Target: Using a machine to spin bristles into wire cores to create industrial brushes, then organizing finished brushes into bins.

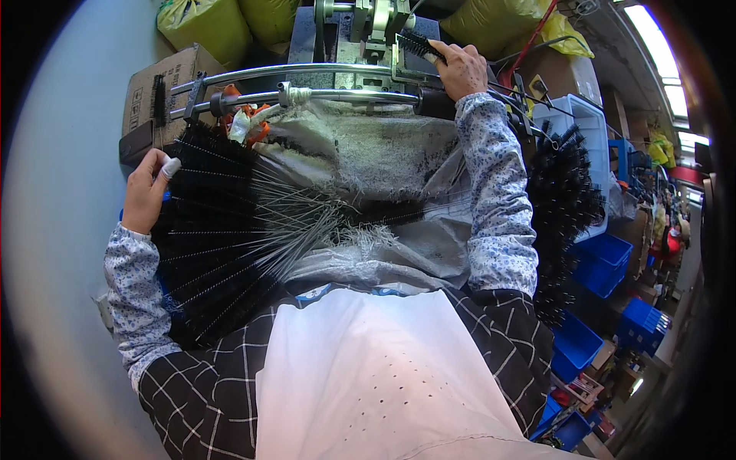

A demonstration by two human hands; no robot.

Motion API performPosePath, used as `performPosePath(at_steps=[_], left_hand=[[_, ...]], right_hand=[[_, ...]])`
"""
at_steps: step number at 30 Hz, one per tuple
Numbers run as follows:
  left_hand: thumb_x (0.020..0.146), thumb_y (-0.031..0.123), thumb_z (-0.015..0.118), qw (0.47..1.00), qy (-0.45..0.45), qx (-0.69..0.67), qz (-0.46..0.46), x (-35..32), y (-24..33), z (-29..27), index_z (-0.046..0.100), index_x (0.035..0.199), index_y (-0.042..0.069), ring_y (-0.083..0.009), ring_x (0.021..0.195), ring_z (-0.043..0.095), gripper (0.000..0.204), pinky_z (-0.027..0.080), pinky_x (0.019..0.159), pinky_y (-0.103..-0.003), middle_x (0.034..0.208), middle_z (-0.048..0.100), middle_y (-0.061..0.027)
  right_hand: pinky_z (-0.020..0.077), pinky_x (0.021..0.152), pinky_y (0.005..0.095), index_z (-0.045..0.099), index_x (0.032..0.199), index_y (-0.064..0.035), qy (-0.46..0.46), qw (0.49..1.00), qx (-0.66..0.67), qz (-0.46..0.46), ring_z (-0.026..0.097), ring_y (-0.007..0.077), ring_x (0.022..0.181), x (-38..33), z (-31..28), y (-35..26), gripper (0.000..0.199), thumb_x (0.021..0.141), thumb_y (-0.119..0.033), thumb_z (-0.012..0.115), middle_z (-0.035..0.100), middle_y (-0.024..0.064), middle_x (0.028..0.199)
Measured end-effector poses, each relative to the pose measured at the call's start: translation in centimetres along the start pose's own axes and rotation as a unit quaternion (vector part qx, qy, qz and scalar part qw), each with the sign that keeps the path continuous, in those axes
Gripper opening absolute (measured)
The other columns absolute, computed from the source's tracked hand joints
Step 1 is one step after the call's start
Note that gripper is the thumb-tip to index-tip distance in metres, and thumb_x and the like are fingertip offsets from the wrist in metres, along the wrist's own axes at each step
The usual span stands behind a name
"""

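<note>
My right hand [462, 70] is closed round a black bristle brush [418, 44] at the metal machine [376, 46]; the bristles point left, towards its middle. A thin wire with a loop at its end runs off to the right of this hand. At the far left, my left hand [147, 190] pinches the thin wire stem of a slim black brush [159, 100] that stands upright beside a cardboard box. One of its fingertips is wrapped in white. Next to this hand lies a large heap of black twisted-wire brushes [215, 230], their bare stems fanned towards my lap.
Two polished rails [330, 70] cross in front of the machine. A grey sheet [383, 146] drapes below them. More black brushes [563, 199] stand at my right, near a pale blue crate [586, 130] and blue bins [602, 264]. Yellow sacks [203, 31] and a cardboard box [172, 80] sit behind.
</note>
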State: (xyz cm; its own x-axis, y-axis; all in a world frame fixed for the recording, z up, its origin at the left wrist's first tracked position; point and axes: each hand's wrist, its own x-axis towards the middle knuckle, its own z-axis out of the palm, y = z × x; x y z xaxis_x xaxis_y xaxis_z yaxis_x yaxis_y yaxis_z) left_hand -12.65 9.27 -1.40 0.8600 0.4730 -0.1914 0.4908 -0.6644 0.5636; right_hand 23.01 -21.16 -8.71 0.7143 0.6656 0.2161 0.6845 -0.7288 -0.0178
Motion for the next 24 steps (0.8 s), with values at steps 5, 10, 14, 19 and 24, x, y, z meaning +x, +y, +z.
performPosePath(at_steps=[5,10,14,19,24], left_hand=[[0.085,0.019,0.046,0.971,0.208,-0.021,0.116,0.6,1.4,-1.6,0.047,0.088,0.003,-0.0099,0.070,0.048,0.016,0.039,0.066,-0.021,0.075,0.051,-0.0029],[0.089,0.020,0.036,0.928,0.303,-0.064,0.206,-0.7,2.7,-7.0,0.048,0.097,0.000,-0.0151,0.085,0.051,0.025,0.039,0.080,-0.028,0.093,0.054,-0.0082],[0.088,0.015,0.036,0.871,0.407,-0.085,0.262,-1.4,2.1,-9.6,0.050,0.101,-0.005,-0.0179,0.084,0.053,0.028,0.042,0.078,-0.028,0.094,0.054,-0.0122],[0.087,0.016,0.037,0.873,0.382,-0.161,0.256,-1.7,1.0,-8.8,0.048,0.099,-0.005,-0.0193,0.084,0.053,0.027,0.043,0.077,-0.028,0.093,0.054,-0.0142],[0.087,0.016,0.037,0.890,0.361,-0.160,0.227,-1.5,2.0,-7.3,0.046,0.098,-0.003,-0.0183,0.083,0.053,0.024,0.042,0.077,-0.028,0.091,0.054,-0.0133]], right_hand=[[0.0342,0.079,0.0344,0.049,0.111,-0.0241,-0.002,0.999,-0.044,-0.029,0.045,0.0194,0.092,1.0,1.4,1.6,0.032,0.079,-0.026,0.049,0.055,0.0003,0.094],[0.0214,0.093,0.0447,0.039,0.119,-0.0267,-0.083,0.994,0.023,-0.068,0.032,0.0168,0.115,3.7,4.4,3.6,0.037,0.083,-0.020,0.043,0.044,-0.0006,0.116],[0.0228,0.090,0.0485,0.030,0.125,-0.0242,-0.003,0.996,-0.086,-0.015,0.029,0.0191,0.116,1.2,1.5,4.1,0.056,0.076,-0.035,0.055,0.039,0.0027,0.120],[0.0271,0.087,0.0473,0.041,0.118,-0.0159,-0.046,0.983,-0.028,0.176,0.036,0.0218,0.112,-1.4,0.3,5.6,0.046,0.076,-0.031,0.053,0.046,0.0050,0.115],[0.0326,0.083,0.0464,0.049,0.112,-0.0140,0.007,0.981,0.089,0.174,0.047,0.0237,0.102,-1.1,2.2,6.2,0.039,0.076,-0.028,0.051,0.052,0.0059,0.108]])
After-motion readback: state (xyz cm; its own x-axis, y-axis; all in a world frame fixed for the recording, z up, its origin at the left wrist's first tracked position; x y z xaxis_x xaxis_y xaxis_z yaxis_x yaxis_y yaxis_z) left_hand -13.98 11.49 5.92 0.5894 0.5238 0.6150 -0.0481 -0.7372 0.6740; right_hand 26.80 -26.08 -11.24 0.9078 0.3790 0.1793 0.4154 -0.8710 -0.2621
